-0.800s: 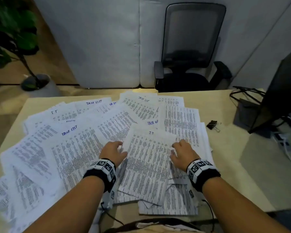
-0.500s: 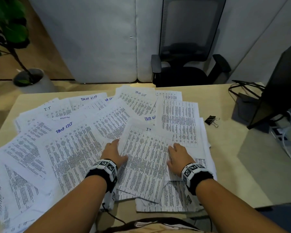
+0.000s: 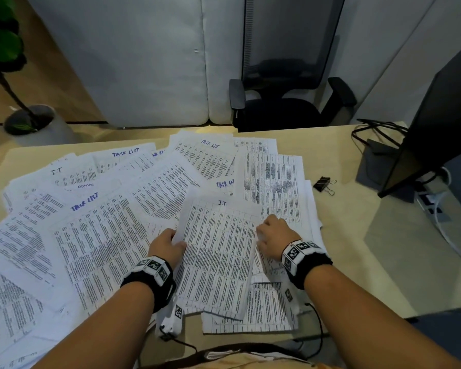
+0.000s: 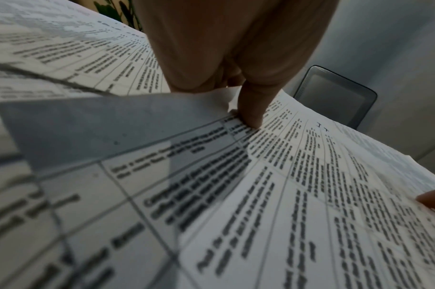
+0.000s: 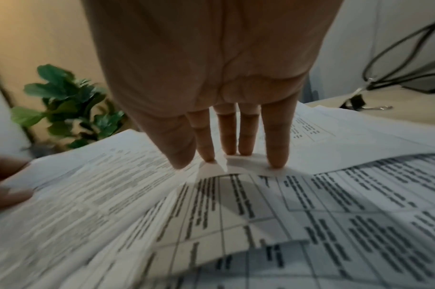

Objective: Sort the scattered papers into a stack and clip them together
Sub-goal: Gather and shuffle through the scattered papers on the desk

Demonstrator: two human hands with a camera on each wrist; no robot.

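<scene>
Step in hand, as judged: gathering the first white printed table sheet headed "I.T" (image 3: 218, 251) to start a stack. Left hand (image 3: 167, 245) pinches its left edge, thumb on top and fingers curled beneath; the left wrist view shows the edge lifted off the sheets below. Right hand (image 3: 273, 231) lies at the sheet's right edge at 3 o'clock, fingers (image 5: 275, 148) straight, tips pressing down on paper, gripping nothing. The scattered white printed papers (image 3: 104, 230) fan over the pale wooden worktop (image 3: 357, 249) from 8 o'clock round to 1 o'clock, many overlapping. The small black binder clip (image 3: 324, 183) lies on bare worktop at 2 o'clock, just beside the papers' right border, untouched. To do this well, probably: keep the right fingertips pinning the lower sheets so only the top one comes away, lift by the long edge without creasing, lay it square near 6 o'clock as the base, then draw in neighbours one at a time, headings the same way up. Against the earlier head frames: the left hand lay beside the sheet; now its thumb is over the edge and the sheet has turned more upright in view.
</scene>
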